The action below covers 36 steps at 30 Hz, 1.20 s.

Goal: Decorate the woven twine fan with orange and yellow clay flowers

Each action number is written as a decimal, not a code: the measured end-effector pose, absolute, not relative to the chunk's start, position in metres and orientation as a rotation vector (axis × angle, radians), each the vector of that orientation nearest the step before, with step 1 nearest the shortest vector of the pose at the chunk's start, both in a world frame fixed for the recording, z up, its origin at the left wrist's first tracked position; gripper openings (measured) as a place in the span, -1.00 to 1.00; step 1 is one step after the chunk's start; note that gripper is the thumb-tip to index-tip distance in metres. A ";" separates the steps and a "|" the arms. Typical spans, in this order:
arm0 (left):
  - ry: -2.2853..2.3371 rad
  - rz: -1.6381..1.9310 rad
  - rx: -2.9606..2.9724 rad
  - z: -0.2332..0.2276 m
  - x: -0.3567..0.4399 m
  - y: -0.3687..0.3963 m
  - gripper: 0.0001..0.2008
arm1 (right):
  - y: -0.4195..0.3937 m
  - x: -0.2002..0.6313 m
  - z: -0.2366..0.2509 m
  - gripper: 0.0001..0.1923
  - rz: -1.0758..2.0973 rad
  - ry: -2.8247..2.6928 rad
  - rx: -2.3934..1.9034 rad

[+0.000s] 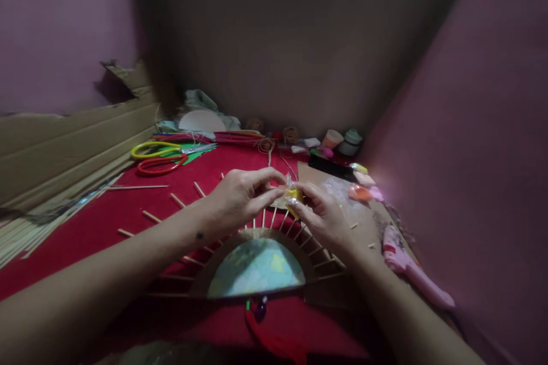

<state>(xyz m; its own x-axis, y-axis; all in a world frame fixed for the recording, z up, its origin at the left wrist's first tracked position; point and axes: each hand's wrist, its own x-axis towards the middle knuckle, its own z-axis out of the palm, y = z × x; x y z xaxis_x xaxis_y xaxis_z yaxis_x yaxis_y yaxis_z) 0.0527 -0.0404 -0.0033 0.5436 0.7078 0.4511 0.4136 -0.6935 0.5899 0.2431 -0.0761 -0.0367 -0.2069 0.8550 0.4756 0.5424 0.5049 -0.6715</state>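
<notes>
Between my hands is a small yellow lump in clear plastic wrapping (pixel 293 196). My right hand (pixel 322 213) pinches its right side between thumb and fingers. On the other side my left hand (pixel 248 193) is closed, thumb and fingertips meeting at the edge of the plastic. Just below them lies a half-round piece with a pale blue-green patterned centre (pixel 259 271), a brown woven-looking rim and thin wooden sticks fanning outward. A red tassel (pixel 274 336) with a dark bead lies beneath its straight edge.
Yellow- and red-handled scissors (pixel 165 158) lie at the left, near long thin sticks (pixel 47 225) and cardboard (pixel 77 142). At the right are a pink glue gun (pixel 413 268), an orange packet (pixel 360 193) and a black flat object (pixel 330 167). Twine and a cup (pixel 332 139) stand behind.
</notes>
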 end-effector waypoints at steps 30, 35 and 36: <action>0.887 0.819 2.899 -0.029 0.050 -0.035 -0.83 | -0.085 0.239 -0.043 -0.77 0.475 -1.936 -1.213; 0.892 0.778 2.799 -0.031 0.050 -0.032 -0.79 | -0.083 0.240 -0.049 -0.68 0.737 -1.799 -1.155; 0.891 0.765 2.754 -0.031 0.051 -0.033 -0.80 | -0.083 0.240 -0.050 -0.66 0.818 -1.745 -1.140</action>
